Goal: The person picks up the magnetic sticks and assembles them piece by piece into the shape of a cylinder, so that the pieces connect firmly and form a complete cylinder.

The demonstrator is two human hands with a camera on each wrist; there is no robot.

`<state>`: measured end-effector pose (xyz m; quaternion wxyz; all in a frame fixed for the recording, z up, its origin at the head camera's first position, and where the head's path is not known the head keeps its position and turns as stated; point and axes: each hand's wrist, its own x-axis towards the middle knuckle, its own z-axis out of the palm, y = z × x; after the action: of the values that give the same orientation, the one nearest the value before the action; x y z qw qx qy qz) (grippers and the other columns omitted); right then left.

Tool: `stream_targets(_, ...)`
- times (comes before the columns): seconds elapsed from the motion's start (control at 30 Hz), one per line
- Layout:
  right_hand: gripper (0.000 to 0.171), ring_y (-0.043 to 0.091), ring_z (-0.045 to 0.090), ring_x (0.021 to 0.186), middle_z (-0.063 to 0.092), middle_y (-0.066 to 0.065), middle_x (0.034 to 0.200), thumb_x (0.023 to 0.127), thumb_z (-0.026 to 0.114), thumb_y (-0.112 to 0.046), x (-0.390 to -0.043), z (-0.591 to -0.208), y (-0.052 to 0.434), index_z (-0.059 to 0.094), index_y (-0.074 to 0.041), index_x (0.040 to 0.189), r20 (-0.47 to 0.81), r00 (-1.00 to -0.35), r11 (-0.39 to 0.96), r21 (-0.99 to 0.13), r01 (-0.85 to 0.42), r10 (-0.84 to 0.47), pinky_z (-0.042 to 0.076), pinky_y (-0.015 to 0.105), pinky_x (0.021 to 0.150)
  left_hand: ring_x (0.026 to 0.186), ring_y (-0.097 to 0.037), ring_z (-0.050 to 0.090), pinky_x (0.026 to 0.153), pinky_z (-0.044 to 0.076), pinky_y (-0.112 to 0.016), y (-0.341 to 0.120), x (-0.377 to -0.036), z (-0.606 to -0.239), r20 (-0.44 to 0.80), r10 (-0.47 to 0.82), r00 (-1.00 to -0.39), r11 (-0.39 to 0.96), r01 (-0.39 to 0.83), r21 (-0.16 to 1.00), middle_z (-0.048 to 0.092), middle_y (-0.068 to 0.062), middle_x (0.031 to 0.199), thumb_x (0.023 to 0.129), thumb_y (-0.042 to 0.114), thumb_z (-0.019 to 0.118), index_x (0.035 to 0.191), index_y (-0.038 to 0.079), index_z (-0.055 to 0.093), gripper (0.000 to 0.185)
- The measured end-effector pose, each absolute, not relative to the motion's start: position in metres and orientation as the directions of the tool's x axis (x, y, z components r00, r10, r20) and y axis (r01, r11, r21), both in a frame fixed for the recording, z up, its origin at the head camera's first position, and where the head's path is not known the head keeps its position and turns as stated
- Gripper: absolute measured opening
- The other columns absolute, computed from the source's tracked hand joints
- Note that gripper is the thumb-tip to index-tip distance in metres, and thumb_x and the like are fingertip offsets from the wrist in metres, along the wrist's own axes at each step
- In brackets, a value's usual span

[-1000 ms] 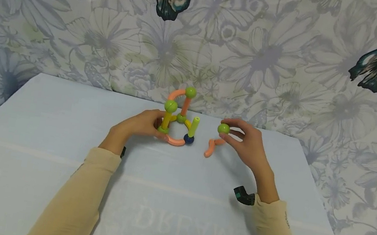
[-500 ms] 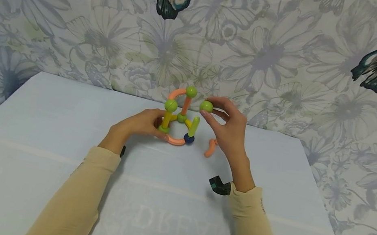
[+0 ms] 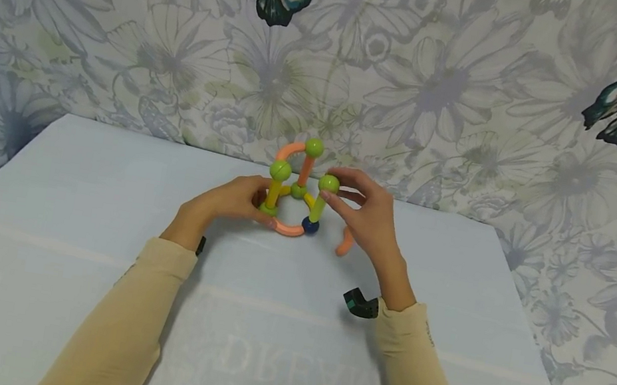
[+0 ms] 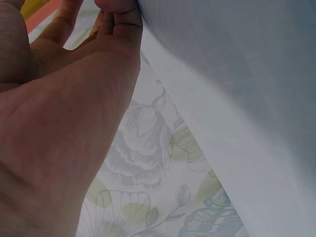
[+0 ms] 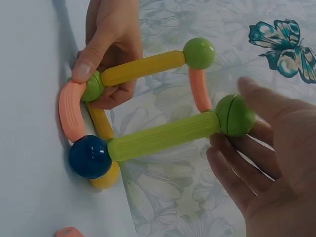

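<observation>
A toy frame of balls and rods stands on the table. My left hand (image 3: 237, 198) grips its lower left green ball (image 5: 94, 87), below an upright yellow rod (image 5: 143, 68). On the right, a light-green rod (image 5: 163, 135) rises from a dark blue ball (image 5: 90, 157). At the top of that rod sits a green ball (image 5: 234, 115), held between the thumb and fingers of my right hand (image 3: 366, 212). A curved orange rod (image 3: 287, 229) joins the blue ball to the left ball along the front. Another orange arc (image 3: 289, 150) runs between the two other top balls.
A loose curved orange rod (image 3: 345, 242) lies on the white table (image 3: 264, 320), partly behind my right hand. The wall (image 3: 433, 91) with flower and butterfly print stands right behind the table's far edge.
My right hand has moved left, carrying the green ball from above the loose orange rods, then down onto the top of the light-green rod. My left hand has stayed in place.
</observation>
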<state>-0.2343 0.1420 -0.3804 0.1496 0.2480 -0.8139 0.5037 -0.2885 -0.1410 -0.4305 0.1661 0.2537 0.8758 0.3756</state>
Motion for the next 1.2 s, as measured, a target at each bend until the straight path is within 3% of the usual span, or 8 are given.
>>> stream_targets(0.23, 0.032, 0.017, 0.072, 0.116, 0.076, 0.003, 0.124, 0.109, 0.061, -0.032, -0.241, -0.378, 0.161, 0.072, -0.011, 0.13, 0.445, -0.88, 0.424, -0.774, -0.471, -0.165, 0.059, 0.035, 0.096, 0.086, -0.024, 0.054, 0.078, 0.046, -0.038, -0.141, -0.288, -0.429, -0.103, 0.57, -0.815, 0.588, 0.317, 0.744, 0.061, -0.01, 0.098, 0.085, 0.032, 0.091, 0.121, 0.012, 0.066, 0.048)
stream_targets(0.53, 0.028, 0.031, 0.07, 0.107, 0.075, 0.015, 0.113, 0.103, 0.068, -0.025, -0.246, -0.386, 0.197, 0.073, -0.005, 0.122, 0.259, -0.966, 0.722, -0.666, -0.188, -0.012, 0.055, 0.048, 0.099, 0.092, -0.026, 0.053, 0.082, 0.044, -0.039, -0.14, -0.288, -0.431, -0.087, 0.562, -0.822, 0.595, 0.329, 0.733, 0.056, -0.012, 0.104, 0.088, 0.035, 0.088, 0.125, 0.01, 0.066, 0.05)
stream_targets(0.63, 0.032, 0.033, 0.07, 0.093, 0.074, 0.021, 0.106, 0.103, 0.068, -0.028, -0.247, -0.391, 0.206, 0.071, 0.0, 0.118, 0.134, -0.989, 0.79, -0.612, -0.034, 0.061, 0.056, 0.047, 0.088, 0.095, -0.028, 0.053, 0.085, 0.044, -0.041, -0.139, -0.288, -0.43, -0.068, 0.558, -0.827, 0.596, 0.343, 0.726, 0.051, -0.013, 0.109, 0.089, 0.033, 0.087, 0.12, 0.009, 0.068, 0.044)
stream_targets(0.8, 0.049, 0.024, 0.065, 0.074, 0.074, 0.012, 0.078, 0.103, 0.066, -0.042, -0.249, -0.4, 0.209, 0.064, 0.004, 0.117, -0.106, -0.982, 0.837, -0.513, 0.188, 0.155, 0.05, 0.034, 0.067, 0.1, -0.029, 0.056, 0.088, 0.047, -0.041, -0.139, -0.286, -0.427, -0.063, 0.541, -0.839, 0.602, 0.333, 0.726, 0.051, -0.011, 0.116, 0.088, 0.029, 0.088, 0.111, 0.009, 0.07, 0.036)
stream_targets(0.87, 0.053, 0.024, 0.064, 0.076, 0.071, 0.008, 0.071, 0.102, 0.065, -0.045, -0.25, -0.404, 0.208, 0.062, 0.005, 0.118, -0.152, -0.973, 0.845, -0.484, 0.227, 0.174, 0.049, 0.034, 0.069, 0.102, -0.03, 0.057, 0.089, 0.048, -0.041, -0.14, -0.286, -0.427, -0.062, 0.539, -0.84, 0.6, 0.331, 0.729, 0.053, -0.011, 0.119, 0.087, 0.029, 0.089, 0.111, 0.009, 0.07, 0.036)
stream_targets(1.0, 0.053, 0.029, 0.064, 0.083, 0.07, 0.011, 0.08, 0.101, 0.066, -0.044, -0.248, -0.41, 0.206, 0.065, 0.007, 0.114, -0.152, -0.969, 0.857, -0.454, 0.244, 0.195, 0.051, 0.036, 0.072, 0.104, -0.031, 0.06, 0.088, 0.049, -0.041, -0.143, -0.287, -0.428, -0.039, 0.548, -0.835, 0.583, 0.348, 0.734, 0.06, -0.01, 0.122, 0.086, 0.028, 0.09, 0.116, 0.009, 0.069, 0.042)
stream_targets(1.2, 0.042, 0.027, 0.062, 0.078, 0.07, 0.013, 0.082, 0.099, 0.069, -0.04, -0.248, -0.415, 0.206, 0.07, 0.002, 0.099, -0.095, -0.975, 0.853, -0.473, 0.222, 0.201, 0.047, 0.032, 0.064, 0.102, -0.029, 0.062, 0.085, 0.051, -0.04, -0.145, -0.287, -0.428, -0.036, 0.56, -0.828, 0.572, 0.355, 0.739, 0.068, -0.011, 0.115, 0.085, 0.027, 0.091, 0.124, 0.007, 0.068, 0.05)
